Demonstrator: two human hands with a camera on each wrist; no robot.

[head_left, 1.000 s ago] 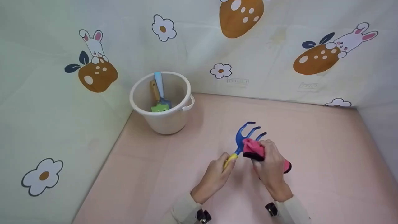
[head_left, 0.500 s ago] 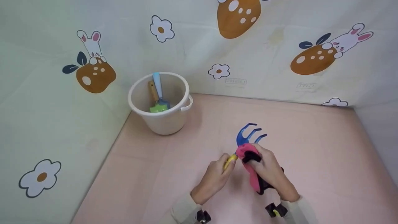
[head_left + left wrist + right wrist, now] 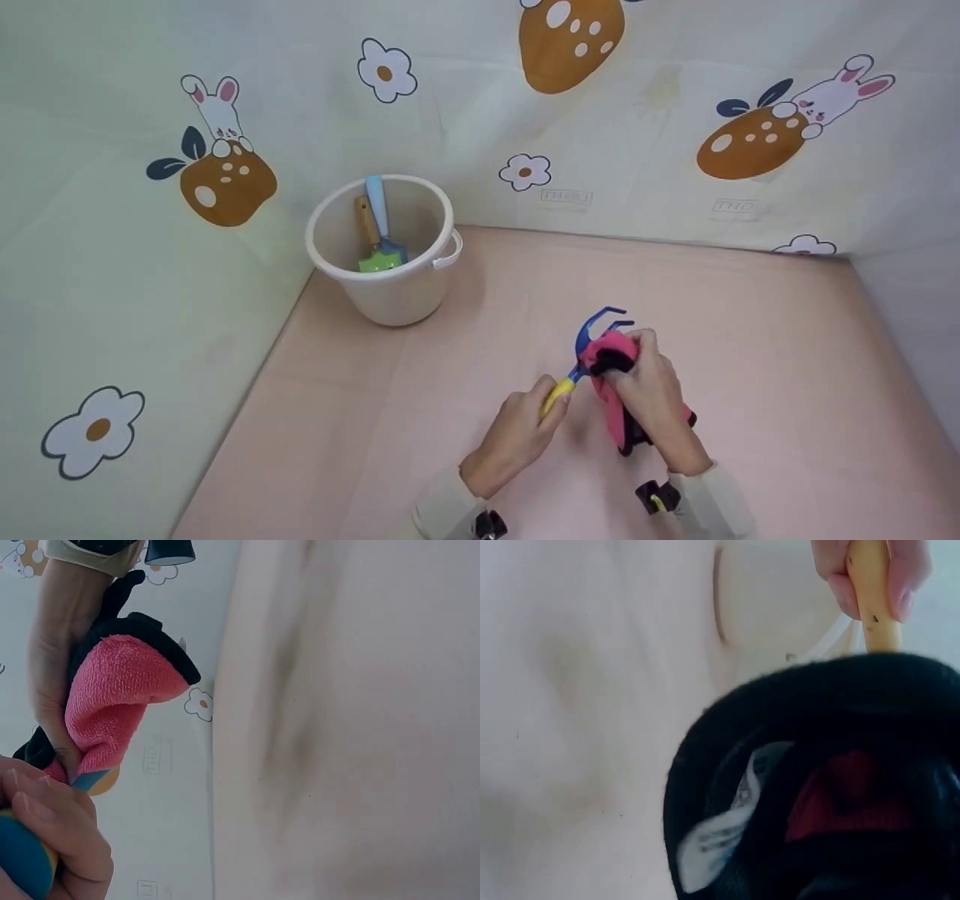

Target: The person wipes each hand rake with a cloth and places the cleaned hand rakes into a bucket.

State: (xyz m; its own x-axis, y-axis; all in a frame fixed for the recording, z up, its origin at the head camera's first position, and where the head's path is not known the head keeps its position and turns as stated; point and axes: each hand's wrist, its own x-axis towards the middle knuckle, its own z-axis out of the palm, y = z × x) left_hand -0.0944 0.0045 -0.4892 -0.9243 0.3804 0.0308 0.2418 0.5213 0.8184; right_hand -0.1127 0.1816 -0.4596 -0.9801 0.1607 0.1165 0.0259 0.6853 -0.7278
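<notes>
My left hand [image 3: 517, 431] grips the yellow handle of a small blue garden hand rake [image 3: 582, 343], tines pointing up and away. The handle's blue butt end [image 3: 22, 859] sticks out of that hand in the left wrist view. In my right hand [image 3: 658, 390] is a pink terry cloth [image 3: 611, 346] with black edging, pinched around the rake's neck and the base of its tines. Two tines show; the rest is covered. The cloth's loose part hangs below the right hand. Close to the right wrist view, the cloth's black rim [image 3: 810, 682] frames an opening with a white label [image 3: 720, 840] inside.
A white bucket [image 3: 397, 292] with a side handle stands at the back left. Inside it lean a wooden-handled green tool [image 3: 381, 261] and a light-blue-handled tool [image 3: 377, 206]. Printed fabric walls [image 3: 450, 120] enclose the pink surface [image 3: 360, 420] at the back and sides.
My right hand and the cloth dropped toward the handle, then moved back up onto the tine base. Less of the tines shows now. The left hand keeps its grip and has barely moved.
</notes>
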